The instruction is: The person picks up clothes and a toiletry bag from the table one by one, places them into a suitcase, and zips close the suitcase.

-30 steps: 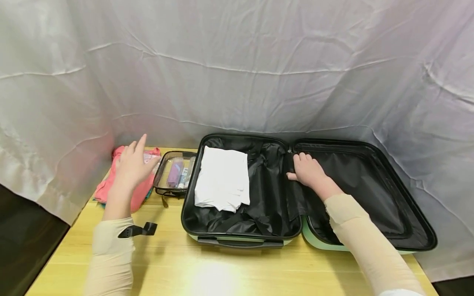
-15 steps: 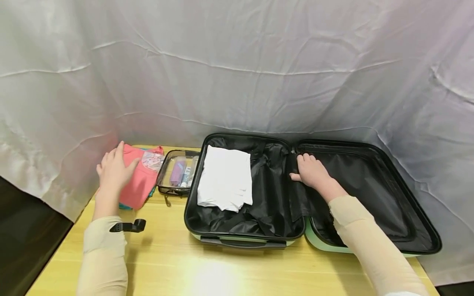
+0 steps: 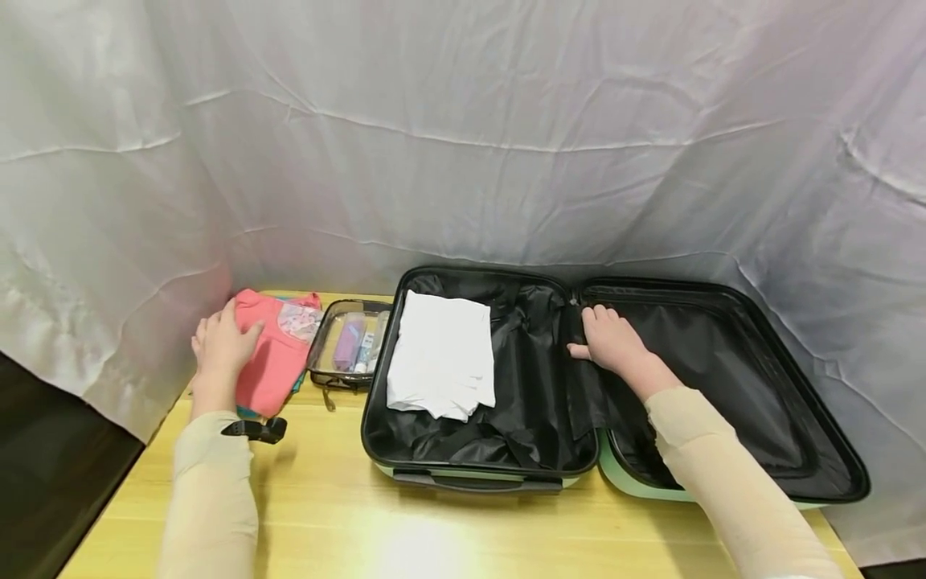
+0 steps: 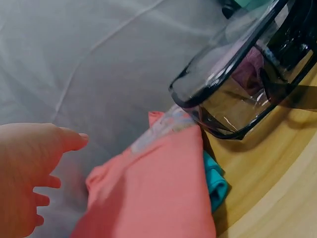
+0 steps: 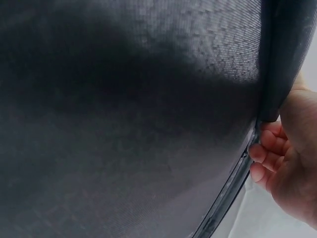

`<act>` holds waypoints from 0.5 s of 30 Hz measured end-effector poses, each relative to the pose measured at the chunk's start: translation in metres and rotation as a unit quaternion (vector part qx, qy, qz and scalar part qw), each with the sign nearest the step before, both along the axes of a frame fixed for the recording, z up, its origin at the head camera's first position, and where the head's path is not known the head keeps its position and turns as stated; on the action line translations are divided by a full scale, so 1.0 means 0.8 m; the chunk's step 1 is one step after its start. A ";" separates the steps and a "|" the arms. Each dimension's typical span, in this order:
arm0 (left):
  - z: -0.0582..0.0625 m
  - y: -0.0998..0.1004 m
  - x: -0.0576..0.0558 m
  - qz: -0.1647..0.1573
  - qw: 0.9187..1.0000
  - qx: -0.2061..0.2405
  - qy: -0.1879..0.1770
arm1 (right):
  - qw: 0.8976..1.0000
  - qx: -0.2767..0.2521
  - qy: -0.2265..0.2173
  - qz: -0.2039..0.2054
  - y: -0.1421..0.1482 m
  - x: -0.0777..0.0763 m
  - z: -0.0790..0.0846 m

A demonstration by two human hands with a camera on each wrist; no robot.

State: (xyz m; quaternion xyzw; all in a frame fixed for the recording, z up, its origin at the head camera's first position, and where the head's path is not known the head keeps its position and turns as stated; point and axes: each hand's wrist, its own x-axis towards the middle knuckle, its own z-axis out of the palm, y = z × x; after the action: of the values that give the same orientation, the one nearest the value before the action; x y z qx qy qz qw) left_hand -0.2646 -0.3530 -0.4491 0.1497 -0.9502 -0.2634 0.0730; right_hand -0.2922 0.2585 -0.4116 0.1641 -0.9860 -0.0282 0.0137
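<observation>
My left hand [image 3: 220,347] is at the left edge of a folded pink shirt [image 3: 273,366], its fingers spread and bent a little. In the left wrist view a gap shows between the thumb and the shirt [image 4: 153,193]; whether the fingertips touch the cloth is hidden. Teal cloth [image 4: 215,181] pokes out from beneath it. My right hand [image 3: 611,339] grips a black fabric flap [image 3: 584,390] at the middle of the open suitcase [image 3: 531,378]. The right wrist view has its fingers [image 5: 267,151] curled at the dark flap's edge. Folded white clothing [image 3: 443,354] lies in the suitcase's left half.
Between the shirt and the suitcase stands a clear pouch [image 3: 334,322] with black trim, holding a purple item [image 3: 350,342] and small bottles. Everything rests on a wooden table [image 3: 325,498]. Grey-white curtain [image 3: 463,129] hangs close behind and at both sides.
My left hand has moved left and down from above the pink shirt to its left edge, uncovering more of the shirt. The right hand keeps its grip on the flap.
</observation>
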 end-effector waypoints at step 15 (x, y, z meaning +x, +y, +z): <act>-0.055 0.006 -0.006 0.086 0.996 -0.003 -0.021 | 1.000 -0.010 0.000 -0.005 0.002 -0.002 -0.004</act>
State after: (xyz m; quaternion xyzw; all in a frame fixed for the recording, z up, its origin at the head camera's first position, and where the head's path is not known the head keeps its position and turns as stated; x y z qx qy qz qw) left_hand -0.2692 -0.3485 -0.4934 0.2364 -0.9359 -0.2498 0.0762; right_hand -0.2940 0.2598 -0.4148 0.1589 -0.9870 -0.0180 0.0152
